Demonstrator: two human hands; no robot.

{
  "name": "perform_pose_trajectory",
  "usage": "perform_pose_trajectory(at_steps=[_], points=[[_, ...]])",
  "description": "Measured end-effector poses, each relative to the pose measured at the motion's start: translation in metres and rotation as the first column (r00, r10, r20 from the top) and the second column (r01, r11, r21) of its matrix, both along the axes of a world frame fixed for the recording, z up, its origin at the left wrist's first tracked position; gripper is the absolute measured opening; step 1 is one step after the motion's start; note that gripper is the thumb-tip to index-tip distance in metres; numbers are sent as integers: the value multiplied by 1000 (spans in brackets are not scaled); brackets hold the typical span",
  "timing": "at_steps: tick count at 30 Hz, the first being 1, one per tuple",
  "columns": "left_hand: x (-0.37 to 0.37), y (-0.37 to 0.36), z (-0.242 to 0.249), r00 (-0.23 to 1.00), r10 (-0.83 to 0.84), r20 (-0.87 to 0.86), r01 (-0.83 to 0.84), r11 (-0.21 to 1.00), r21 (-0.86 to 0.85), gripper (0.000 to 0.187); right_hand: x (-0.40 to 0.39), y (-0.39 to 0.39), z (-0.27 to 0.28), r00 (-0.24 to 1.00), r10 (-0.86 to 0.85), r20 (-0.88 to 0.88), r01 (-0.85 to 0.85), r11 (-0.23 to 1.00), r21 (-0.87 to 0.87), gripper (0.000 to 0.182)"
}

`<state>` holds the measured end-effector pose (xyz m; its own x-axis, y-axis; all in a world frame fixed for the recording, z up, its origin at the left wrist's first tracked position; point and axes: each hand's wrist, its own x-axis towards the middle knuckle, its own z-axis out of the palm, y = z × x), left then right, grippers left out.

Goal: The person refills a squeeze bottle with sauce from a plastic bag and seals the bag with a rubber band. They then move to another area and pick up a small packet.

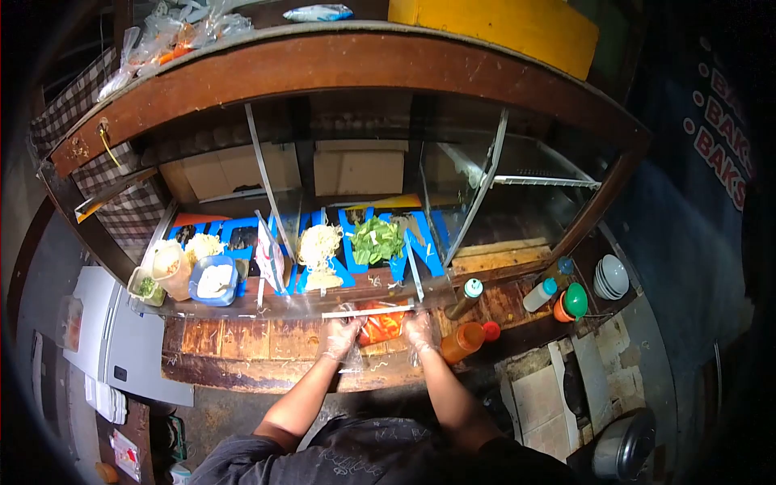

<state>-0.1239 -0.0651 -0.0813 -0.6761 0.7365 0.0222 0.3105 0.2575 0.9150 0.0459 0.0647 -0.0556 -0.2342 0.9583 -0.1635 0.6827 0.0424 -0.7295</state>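
Both hands wear clear plastic gloves. The left hand (340, 334) and right hand (419, 330) each keep a closed grip on a clear bag of orange-red food (381, 323), held between them above the wooden table (234, 343). An orange bottle (461, 343) stands just right of the right grip.

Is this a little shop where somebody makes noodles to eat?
Most likely a street food cart. A glass case holds noodles and leafy greens, sauce bottles stand on the wooden counter, and bowls are stacked nearby.
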Motion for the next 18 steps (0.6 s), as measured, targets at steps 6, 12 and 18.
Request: perform_pose_trajectory(at_steps=[6,12,18], points=[[-6,-3,13,998,-41,-46,39,999,-37,46,7,1,-31,979,9,-202,-18,999,-45,33],[10,-10,44,997,-32,-67,27,998,-64,43,25,8,-76,892,34,-451,-111,983,-146,33],[8,-8,38,995,-52,90,59,995,-79,35,20,-7,-74,618,39,-785,-174,981,-89,39]])
